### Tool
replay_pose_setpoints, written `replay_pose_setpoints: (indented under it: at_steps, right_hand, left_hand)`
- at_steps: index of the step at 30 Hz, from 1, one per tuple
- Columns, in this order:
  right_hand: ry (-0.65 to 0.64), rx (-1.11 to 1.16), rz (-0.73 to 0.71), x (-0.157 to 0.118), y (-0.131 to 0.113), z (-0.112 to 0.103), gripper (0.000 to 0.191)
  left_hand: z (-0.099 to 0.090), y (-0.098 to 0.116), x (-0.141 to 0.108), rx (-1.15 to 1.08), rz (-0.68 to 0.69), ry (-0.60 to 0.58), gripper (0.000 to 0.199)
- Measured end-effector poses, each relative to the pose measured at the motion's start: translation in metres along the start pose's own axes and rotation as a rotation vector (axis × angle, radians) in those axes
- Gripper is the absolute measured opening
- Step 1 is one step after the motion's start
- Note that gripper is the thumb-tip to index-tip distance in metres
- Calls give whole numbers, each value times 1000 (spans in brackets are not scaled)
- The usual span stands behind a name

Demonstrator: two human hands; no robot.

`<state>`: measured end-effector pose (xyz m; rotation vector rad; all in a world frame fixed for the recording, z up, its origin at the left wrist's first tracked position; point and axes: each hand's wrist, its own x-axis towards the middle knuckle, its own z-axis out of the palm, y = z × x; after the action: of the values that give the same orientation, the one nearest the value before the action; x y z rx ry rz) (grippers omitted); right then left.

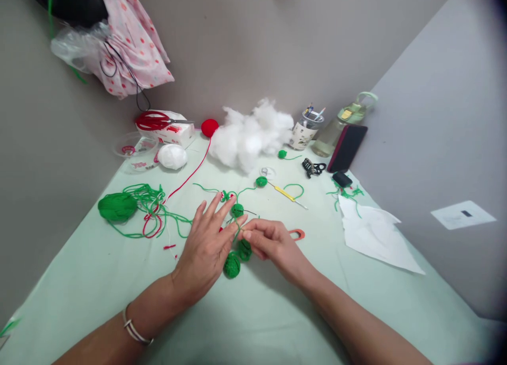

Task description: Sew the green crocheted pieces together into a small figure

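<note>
Left hand: While I watch from my distant seat, the left hand (204, 249) lies palm down in front of the white stuffing (249, 138), fingers fanned apart, perhaps so the forefinger can steady the yarn.
Right hand: Also in front of the stuffing, the right hand (273, 243) has thumb and forefinger pressed together, pinching what I take for a green strand (237, 226) (too thin for me to swear to); a fingertip hold would suit such fine yarn.
Green balls: An upper ball (237, 210) sits between the stuffing and the right hand; two lower balls (232, 265) lie farther in front of the stuffing, close by both hands, probably for easy reach.
Yellow hook: In front of the stuffing and toward its right, the yellow hook (284, 194) lies loose, which I'd guess frees the fingers.
Red scissors: Left of the stuffing, the red scissors (152, 121) rest on a box (176, 135), likely to leave working room.
Hard to see: Left fingers partly cover a red-and-green piece (225, 196); I cannot identify the orange object (301, 233) beside the right hand, nor tell whether the dark line at the upper ball is needle or thread.
</note>
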<state>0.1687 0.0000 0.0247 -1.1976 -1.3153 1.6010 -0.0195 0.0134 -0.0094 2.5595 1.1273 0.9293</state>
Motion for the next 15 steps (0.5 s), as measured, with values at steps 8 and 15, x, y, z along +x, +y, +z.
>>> replay_pose_setpoints:
  at_steps: [8,15]
  right_hand:
    - [16,0,-2,2,2,-2,26]
    - [10,-4,-3,2,1,-1,27]
  left_hand:
    - [-1,0,0,14,6,-18,52]
    - [0,0,0,15,10,-28,51]
